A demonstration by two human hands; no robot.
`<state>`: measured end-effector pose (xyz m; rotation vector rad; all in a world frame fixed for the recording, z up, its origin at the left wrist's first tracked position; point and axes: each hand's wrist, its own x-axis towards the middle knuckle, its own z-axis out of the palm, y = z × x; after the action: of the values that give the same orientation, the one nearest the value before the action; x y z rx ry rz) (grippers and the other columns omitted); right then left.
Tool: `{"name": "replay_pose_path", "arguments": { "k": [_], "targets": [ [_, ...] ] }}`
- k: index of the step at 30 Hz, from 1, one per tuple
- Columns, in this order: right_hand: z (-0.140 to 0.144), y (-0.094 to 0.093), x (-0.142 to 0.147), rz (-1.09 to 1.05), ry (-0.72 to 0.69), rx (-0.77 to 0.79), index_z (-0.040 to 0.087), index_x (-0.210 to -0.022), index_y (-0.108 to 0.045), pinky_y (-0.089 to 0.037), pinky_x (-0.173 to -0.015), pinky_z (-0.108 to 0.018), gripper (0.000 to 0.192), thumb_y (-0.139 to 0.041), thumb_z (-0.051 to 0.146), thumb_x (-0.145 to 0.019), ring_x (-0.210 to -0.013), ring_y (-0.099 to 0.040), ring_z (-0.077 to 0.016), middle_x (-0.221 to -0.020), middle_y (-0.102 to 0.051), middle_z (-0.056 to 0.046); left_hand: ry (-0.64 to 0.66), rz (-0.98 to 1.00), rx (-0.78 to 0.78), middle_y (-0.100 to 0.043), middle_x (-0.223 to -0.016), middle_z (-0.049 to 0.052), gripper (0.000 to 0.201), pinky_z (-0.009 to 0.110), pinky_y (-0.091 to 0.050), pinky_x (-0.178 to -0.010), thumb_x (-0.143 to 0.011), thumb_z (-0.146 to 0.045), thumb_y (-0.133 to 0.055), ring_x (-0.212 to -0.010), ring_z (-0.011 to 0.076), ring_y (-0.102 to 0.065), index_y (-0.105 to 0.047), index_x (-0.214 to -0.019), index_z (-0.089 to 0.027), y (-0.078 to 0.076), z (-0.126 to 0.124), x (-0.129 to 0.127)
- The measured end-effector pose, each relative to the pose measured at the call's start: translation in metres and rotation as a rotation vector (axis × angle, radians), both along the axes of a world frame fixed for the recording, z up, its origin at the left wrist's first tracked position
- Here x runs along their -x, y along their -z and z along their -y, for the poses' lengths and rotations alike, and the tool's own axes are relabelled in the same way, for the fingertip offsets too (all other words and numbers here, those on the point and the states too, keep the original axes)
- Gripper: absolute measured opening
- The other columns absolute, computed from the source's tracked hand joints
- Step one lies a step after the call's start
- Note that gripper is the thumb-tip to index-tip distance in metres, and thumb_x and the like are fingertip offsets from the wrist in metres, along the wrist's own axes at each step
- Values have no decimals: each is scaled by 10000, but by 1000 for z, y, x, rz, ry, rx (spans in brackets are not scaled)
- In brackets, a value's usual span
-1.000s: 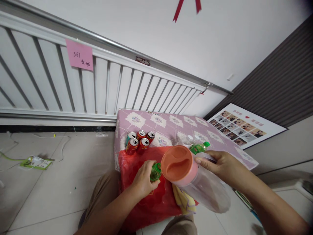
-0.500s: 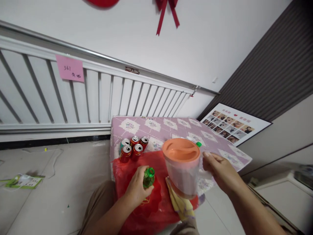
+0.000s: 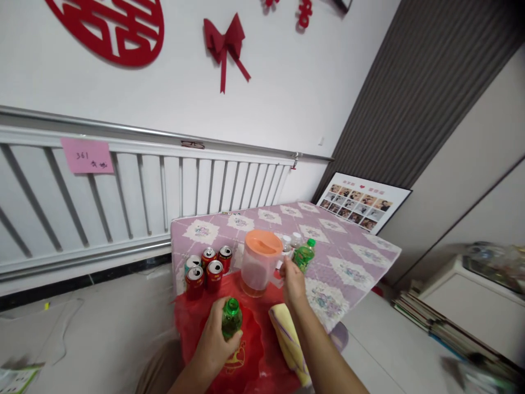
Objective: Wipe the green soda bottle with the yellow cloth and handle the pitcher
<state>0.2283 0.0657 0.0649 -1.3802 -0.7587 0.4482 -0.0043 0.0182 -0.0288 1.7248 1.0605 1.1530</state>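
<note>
My left hand is wrapped round an uncapped green plastic bottle, upright over the red plastic sheet. My right hand is closed at the handle of a clear pitcher with an orange lid. A little brownish liquid shows at the pitcher's bottom. Upright at the back of the red sheet, the pitcher seems to rest on the table. Just behind my right hand stands a green bottle with a green cap. Left of the pitcher, several opened drink cans stand in a cluster.
A folded yellow cloth lies by my right forearm. Clear bottles with white caps stand behind the pitcher. The table's purple floral cover reaches toward a white radiator and a leaning photo board.
The pitcher has moved back and left, lower toward the table, with my right hand at its handle. My left hand still holds the green bottle. The head view has shifted up and right.
</note>
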Motion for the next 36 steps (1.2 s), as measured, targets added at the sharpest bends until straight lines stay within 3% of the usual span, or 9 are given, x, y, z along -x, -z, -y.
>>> {"name": "replay_pose_path", "arguments": {
  "k": [4, 8, 13, 17, 21, 25, 32, 36],
  "targets": [
    [-13, 30, 9, -51, 2, 44, 147, -987, -631, -534, -655, -294, 285, -572, 423, -948, -715, -625, -130, -889, -650, -3, 2, -8, 24, -549, -1314, 169, 656, 497, -420, -1082, -688, -201, -610, -1221, 280, -565, -400, -1308, -155, 2, 1, 1],
    [-13, 47, 17, -104, -2, 78, 153, -1121, -619, -566, -752, -355, 297, -586, 391, -946, -872, -659, -179, -1062, -658, -42, -24, -11, 25, -540, -1339, 187, 645, 515, -424, -1079, -693, -227, -606, -1238, 298, -562, -396, -1299, -158, 8, 0, 2],
    [-3, 61, 24, -139, -26, 105, 149, -1106, -623, -569, -721, -336, 292, -585, 392, -948, -840, -661, -171, -1035, -662, -35, -45, -21, 3, -568, -1309, 190, 607, 526, -439, -1067, -714, -285, -607, -1219, 313, -581, -423, -1278, -154, 14, -3, 4],
    [7, 63, 24, -93, -68, 84, 145, -970, -651, -555, -685, -310, 299, -575, 434, -941, -759, -654, -144, -904, -680, -20, -70, -28, -9, -586, -1293, 167, 604, 504, -450, -1066, -695, -292, -636, -1222, 310, -579, -446, -1255, -170, 14, -4, 4],
    [30, 62, 15, 6, -40, 52, 198, -965, -685, -530, -839, -343, 336, -597, 499, -846, -933, -662, -199, -997, -729, -52, -65, -39, -12, -609, -1257, 145, 598, 490, -481, -1041, -706, -306, -644, -1178, 298, -612, -452, -1258, -176, 15, -5, 8],
    [67, 70, -11, 102, 75, 113, 188, -1046, -667, -480, -941, -386, 398, -608, 467, -768, -1028, -649, -251, -1099, -714, -96, -71, -64, -27, -639, -1222, 124, 601, 458, -532, -989, -686, -329, -687, -1128, 296, -646, -479, -1231, -185, 16, -7, 12],
    [123, 100, -77, 306, 127, 323, 210, -748, -671, -513, -777, -405, 215, -564, 394, -715, -761, -663, -262, -756, -707, -59, -83, -84, -77, -668, -1168, 109, 586, 443, -566, -933, -690, -331, -697, -1076, 290, -669, -504, -1224, -183, 17, -10, 12],
    [137, 117, -93, 409, 135, 418, 202, -793, -694, -518, -786, -419, 232, -561, 369, -700, -801, -666, -279, -819, -710, -86, -59, -115, -61, -664, -1176, 125, 601, 462, -563, -934, -700, -339, -696, -1069, 295, -672, -483, -1236, -168, 19, -12, 14]
  ]
}}
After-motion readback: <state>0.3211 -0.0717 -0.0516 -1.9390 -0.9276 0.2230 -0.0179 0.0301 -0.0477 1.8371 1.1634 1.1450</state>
